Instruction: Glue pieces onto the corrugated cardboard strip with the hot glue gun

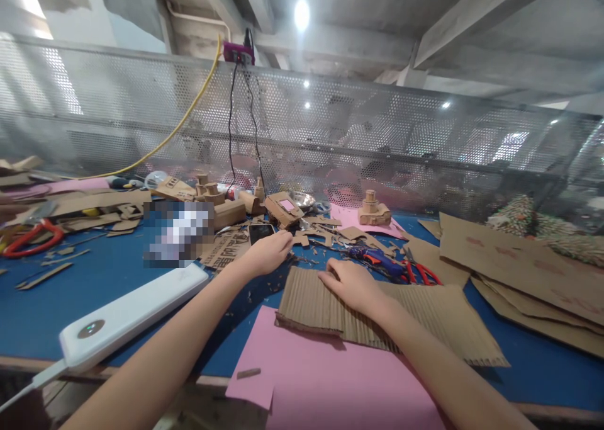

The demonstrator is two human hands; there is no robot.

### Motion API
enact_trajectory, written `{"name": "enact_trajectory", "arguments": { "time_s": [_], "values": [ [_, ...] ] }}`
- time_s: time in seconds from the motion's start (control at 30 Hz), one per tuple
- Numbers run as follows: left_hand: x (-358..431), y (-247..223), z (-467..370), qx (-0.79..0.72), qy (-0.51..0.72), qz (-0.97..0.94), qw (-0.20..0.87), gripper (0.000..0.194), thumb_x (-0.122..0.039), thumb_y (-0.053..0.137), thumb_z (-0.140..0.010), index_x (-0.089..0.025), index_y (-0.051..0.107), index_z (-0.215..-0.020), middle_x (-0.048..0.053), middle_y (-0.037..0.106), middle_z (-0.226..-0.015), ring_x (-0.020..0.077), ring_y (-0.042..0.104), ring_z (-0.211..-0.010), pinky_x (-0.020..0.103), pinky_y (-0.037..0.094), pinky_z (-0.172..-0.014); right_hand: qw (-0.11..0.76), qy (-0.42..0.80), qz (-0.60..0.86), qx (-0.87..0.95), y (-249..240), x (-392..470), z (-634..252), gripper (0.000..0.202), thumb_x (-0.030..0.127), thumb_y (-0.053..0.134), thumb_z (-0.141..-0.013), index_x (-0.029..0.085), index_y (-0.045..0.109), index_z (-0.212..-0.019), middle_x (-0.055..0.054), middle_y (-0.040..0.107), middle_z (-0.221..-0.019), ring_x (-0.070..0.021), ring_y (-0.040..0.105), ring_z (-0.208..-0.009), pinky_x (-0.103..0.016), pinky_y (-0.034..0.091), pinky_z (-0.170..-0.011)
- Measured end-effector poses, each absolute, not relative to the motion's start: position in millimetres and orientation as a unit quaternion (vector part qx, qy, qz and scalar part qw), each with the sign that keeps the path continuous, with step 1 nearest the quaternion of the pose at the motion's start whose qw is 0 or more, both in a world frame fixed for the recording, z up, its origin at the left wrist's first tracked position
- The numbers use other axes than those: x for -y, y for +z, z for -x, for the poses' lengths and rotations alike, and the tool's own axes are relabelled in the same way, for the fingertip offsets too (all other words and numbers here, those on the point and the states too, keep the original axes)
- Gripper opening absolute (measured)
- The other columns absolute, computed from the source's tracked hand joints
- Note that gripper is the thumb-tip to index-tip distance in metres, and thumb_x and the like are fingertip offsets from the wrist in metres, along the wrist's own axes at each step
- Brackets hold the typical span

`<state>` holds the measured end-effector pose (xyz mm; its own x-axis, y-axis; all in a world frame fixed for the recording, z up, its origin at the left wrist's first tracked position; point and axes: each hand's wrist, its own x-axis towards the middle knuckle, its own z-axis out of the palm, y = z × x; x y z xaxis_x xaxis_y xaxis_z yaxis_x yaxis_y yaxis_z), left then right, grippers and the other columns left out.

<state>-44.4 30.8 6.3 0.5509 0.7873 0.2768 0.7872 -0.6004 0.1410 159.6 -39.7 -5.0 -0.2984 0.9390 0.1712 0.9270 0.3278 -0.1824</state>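
My right hand lies palm down on a ribbed sheet of corrugated cardboard, fingers pointing left and pressing its far edge. My left hand reaches forward over the blue table, fingers curled among small cardboard scraps just short of a dark phone. Whether it pinches a scrap I cannot tell. The corrugated sheet rests partly on a pink paper sheet at the table's near edge.
A white power bank with a cable lies near left. Red-handled scissors and a blue glue gun sit beyond my right hand. Small cardboard models, flat cardboard sheets at right, red pliers far left. A perforated metal screen backs the table.
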Motion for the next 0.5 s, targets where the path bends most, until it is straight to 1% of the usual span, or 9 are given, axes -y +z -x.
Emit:
{"name": "enact_trajectory", "arguments": {
  "time_s": [0.07,0.13,0.2,0.27,0.3,0.37,0.4,0.43,0.5],
  "values": [
    [-30,7,44,-0.446,0.15,-0.882,0.013,0.035,-0.032,0.023,-0.087,-0.015,0.053,-0.087,0.009,0.058,-0.093,0.0199,0.052,-0.09,0.029,0.037,-0.078,0.139,0.018,0.579,0.803,-7,38,-160,0.03,0.044,0.036,-0.084,0.018,0.052,-0.08,-0.005,0.06,-0.079,-0.0156,0.054,-0.074,-0.024,0.031,-0.06],
    [-30,8,44,-0.455,0.142,-0.879,0.029,0.036,-0.036,0.026,-0.085,-0.016,0.056,-0.086,0.009,0.061,-0.091,0.0199,0.054,-0.086,0.028,0.038,-0.074,0.174,-0.012,0.574,0.8,-4,37,-162,0.03,0.044,0.038,-0.083,0.018,0.052,-0.081,-0.006,0.058,-0.085,-0.0163,0.053,-0.08,-0.025,0.033,-0.066],
    [-28,10,44,-0.467,0.129,-0.874,0.032,0.037,-0.04,0.029,-0.084,-0.017,0.058,-0.081,0.008,0.062,-0.085,0.0195,0.056,-0.078,0.026,0.038,-0.067,0.222,-0.055,0.581,0.781,6,34,-172,0.029,0.043,0.037,-0.083,0.018,0.053,-0.082,-0.007,0.057,-0.09,-0.0171,0.051,-0.087,-0.026,0.034,-0.071],
    [-27,11,44,-0.48,0.119,-0.869,0.027,0.039,-0.043,0.03,-0.083,-0.017,0.058,-0.073,0.007,0.061,-0.076,0.0188,0.056,-0.069,0.025,0.037,-0.061,0.255,-0.09,0.629,0.729,21,31,-193,0.032,0.041,0.031,-0.085,0.019,0.054,-0.083,-0.007,0.058,-0.088,-0.0172,0.052,-0.084,-0.026,0.035,-0.069],
    [-27,11,44,-0.482,0.119,-0.868,0.023,0.04,-0.043,0.03,-0.083,-0.017,0.057,-0.071,0.007,0.061,-0.074,0.0186,0.055,-0.068,0.025,0.036,-0.06,0.255,-0.102,0.669,0.69,29,28,-207,0.033,0.04,0.029,-0.085,0.02,0.055,-0.085,-0.007,0.059,-0.087,-0.018,0.053,-0.082,-0.027,0.035,-0.067],
    [-26,10,44,-0.479,0.131,-0.868,0.016,0.038,-0.043,0.03,-0.083,-0.017,0.056,-0.071,0.007,0.06,-0.074,0.0184,0.055,-0.068,0.024,0.035,-0.059,0.213,-0.108,0.757,0.608,38,23,-242,0.035,0.04,0.03,-0.084,0.019,0.058,-0.089,-0.01,0.061,-0.086,-0.021,0.056,-0.077,-0.03,0.036,-0.063],
    [-26,10,44,-0.475,0.138,-0.869,0.013,0.037,-0.042,0.03,-0.083,-0.017,0.055,-0.072,0.007,0.059,-0.076,0.0182,0.054,-0.069,0.024,0.035,-0.059,0.175,-0.095,0.796,0.572,38,19,-260,0.035,0.04,0.033,-0.082,0.018,0.06,-0.088,-0.012,0.062,-0.083,-0.0227,0.056,-0.076,-0.031,0.036,-0.062],
    [-26,9,44,-0.471,0.144,-0.87,0.009,0.035,-0.041,0.03,-0.083,-0.017,0.054,-0.073,0.007,0.059,-0.078,0.0182,0.054,-0.07,0.025,0.036,-0.06,0.141,-0.075,0.824,0.544,35,15,-278,0.033,0.04,0.038,-0.08,0.017,0.062,-0.086,-0.014,0.062,-0.081,-0.024,0.057,-0.075,-0.032,0.037,-0.062],
    [-27,7,45,-0.467,0.153,-0.871,0.005,0.032,-0.04,0.033,-0.082,-0.017,0.053,-0.075,0.007,0.058,-0.08,0.0182,0.053,-0.072,0.026,0.037,-0.062,0.118,-0.056,0.832,0.539,22,8,-308,0.029,0.04,0.047,-0.075,0.018,0.066,-0.079,-0.015,0.063,-0.078,-0.0238,0.058,-0.074,-0.032,0.038,-0.062]
  ]
}}
